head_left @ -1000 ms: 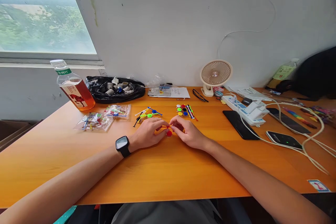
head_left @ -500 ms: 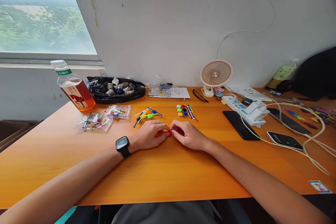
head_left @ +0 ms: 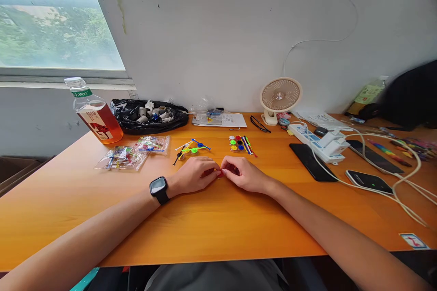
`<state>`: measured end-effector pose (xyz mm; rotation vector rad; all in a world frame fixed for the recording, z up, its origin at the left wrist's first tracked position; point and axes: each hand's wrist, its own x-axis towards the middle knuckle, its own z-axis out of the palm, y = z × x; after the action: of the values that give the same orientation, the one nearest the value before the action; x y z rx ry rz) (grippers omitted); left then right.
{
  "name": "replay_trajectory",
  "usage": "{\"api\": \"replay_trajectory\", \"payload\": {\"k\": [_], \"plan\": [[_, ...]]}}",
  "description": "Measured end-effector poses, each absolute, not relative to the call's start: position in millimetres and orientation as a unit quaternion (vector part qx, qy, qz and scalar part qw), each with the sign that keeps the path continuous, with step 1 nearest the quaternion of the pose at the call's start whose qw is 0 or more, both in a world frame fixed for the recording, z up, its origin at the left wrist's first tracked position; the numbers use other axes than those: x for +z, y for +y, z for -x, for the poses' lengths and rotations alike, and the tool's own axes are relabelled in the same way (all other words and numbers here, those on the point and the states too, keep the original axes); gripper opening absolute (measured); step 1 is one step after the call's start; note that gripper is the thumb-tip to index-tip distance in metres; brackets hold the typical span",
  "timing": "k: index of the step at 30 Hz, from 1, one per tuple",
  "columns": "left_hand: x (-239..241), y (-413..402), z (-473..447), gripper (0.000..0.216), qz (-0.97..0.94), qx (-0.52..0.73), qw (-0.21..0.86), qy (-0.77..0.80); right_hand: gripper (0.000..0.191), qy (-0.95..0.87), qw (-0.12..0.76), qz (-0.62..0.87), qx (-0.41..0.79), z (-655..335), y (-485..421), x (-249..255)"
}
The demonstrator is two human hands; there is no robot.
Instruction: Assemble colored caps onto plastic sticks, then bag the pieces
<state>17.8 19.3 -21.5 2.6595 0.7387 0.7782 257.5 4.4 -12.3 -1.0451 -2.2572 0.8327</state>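
My left hand (head_left: 197,174) and my right hand (head_left: 245,174) meet fingertip to fingertip over the middle of the table. Between them they pinch a small red plastic piece (head_left: 221,174); the fingers cover most of it, so its full shape is hidden. Just beyond my left hand lie several joined plastic pieces (head_left: 194,150), thin coloured sticks with round discs. Past my right hand is a group of small coloured discs (head_left: 233,142) in rows, with a bundle of thin coloured sticks (head_left: 248,146) beside it.
Clear packets (head_left: 124,158) of coloured parts lie at left, near a tea bottle (head_left: 97,120). A black plastic bag (head_left: 126,120), papers (head_left: 235,120) and a small fan (head_left: 280,95) line the wall. Phones, a power strip (head_left: 314,142) and white cables (head_left: 398,191) occupy the right side.
The red piece shows less between my fingers; the part that showed under my left hand is now out of sight. Both hands stay in nearly the same place.
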Motion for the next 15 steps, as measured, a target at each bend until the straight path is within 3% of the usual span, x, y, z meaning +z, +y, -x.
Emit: {"api": "replay_trajectory", "payload": {"k": [9, 15], "plan": [[-21.5, 18.8, -19.0, 0.017, -0.91, 0.288, 0.149, 0.257, 0.015, -0.78, 0.274, 0.391, 0.405, -256.5, 11.3, -14.2], [-22.2, 19.1, -19.3, 0.016, -0.909, 0.291, 0.152, 0.257, 0.013, -0.781, 0.269, 0.395, 0.402, -256.2, 11.1, -13.7]]}}
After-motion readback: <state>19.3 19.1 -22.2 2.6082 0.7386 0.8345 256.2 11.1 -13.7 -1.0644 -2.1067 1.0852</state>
